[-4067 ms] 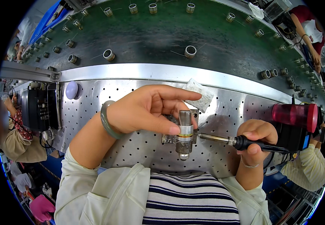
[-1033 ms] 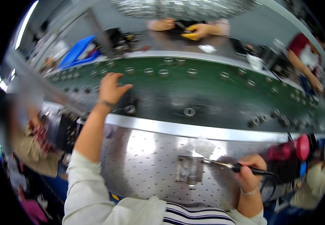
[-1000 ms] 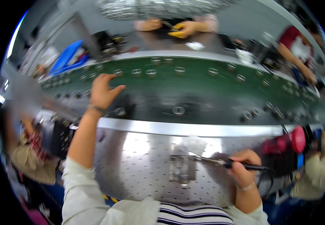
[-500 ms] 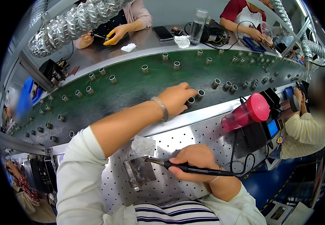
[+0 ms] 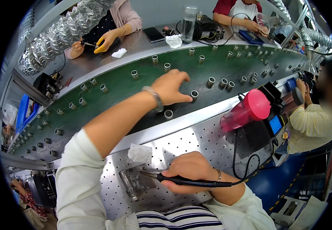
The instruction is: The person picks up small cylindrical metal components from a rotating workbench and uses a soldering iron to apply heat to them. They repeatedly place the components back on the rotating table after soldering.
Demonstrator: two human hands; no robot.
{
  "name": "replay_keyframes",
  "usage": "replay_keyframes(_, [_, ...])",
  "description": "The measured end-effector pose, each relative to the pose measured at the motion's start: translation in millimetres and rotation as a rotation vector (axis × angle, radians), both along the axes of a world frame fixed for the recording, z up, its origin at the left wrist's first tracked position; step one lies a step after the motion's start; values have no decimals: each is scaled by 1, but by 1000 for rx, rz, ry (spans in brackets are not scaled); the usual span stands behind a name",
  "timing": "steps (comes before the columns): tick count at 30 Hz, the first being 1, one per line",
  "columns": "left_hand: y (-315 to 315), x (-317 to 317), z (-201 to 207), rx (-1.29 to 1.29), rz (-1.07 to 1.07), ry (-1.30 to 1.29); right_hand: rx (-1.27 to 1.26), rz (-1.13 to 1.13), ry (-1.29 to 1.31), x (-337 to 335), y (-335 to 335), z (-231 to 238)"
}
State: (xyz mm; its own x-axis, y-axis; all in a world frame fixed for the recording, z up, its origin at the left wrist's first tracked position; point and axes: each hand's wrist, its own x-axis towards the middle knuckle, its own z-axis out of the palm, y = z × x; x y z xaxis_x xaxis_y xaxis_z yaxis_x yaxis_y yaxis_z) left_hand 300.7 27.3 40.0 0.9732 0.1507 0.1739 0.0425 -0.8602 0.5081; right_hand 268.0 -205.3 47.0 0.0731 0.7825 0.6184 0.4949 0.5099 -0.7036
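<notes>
My left hand [image 5: 170, 89] reaches over the green belt [image 5: 124, 99], its thumb and fingers spread. The thumb tip is close to a small metal cylinder [image 5: 194, 96] with an open top; I cannot tell if they touch. Another such cylinder [image 5: 168, 114] stands upright below the palm, near the belt's edge. In my right hand [image 5: 191, 170] is a black-handled soldering iron [image 5: 196, 182], gripped like a pen. Its metal tip points left, over a small metal plate [image 5: 147, 178] with a shiny tube [image 5: 129, 184] along its left side.
A crumpled white wipe [image 5: 140, 153] lies on the perforated metal worktop [image 5: 189, 140]. To the right stand a pink-lidded bottle [image 5: 246, 111] and a station with a blue screen [image 5: 275, 124]. Co-workers sit across the belt and at right. A foil duct [image 5: 66, 34] hangs upper left.
My left hand has spread its fingers and moved off one cylinder, which now stands further left and nearer the belt's edge. The soldering iron stays in my right hand. The view has shifted slightly.
</notes>
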Motion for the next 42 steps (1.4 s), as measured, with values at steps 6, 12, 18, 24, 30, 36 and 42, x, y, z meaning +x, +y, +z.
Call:
replay_keyframes(6, [-8,19,-36,32,-54,-36,-16,26,-9,0,4,-1])
replay_keyframes(12, [-11,-99,38,-727,79,192,16,-21,-13,3,-2,4])
replay_keyframes(18, [-11,-256,46,-1174,247,246,-114,-94,85,-12,-4,11])
replay_keyframes(24, [-27,-270,7,-1401,173,150,-248,-112,536,-19,-6,-8])
replay_keyframes(30, [-53,-272,-14,-1506,-4,131,-256,-31,768,-17,0,-15])
replay_keyframes(36, [-71,-285,-12,-1572,212,-103,-207,145,708,-26,2,-17])
replay_keyframes(42, [-77,-286,-10,-1489,160,-255,-198,273,717,-24,5,-22])
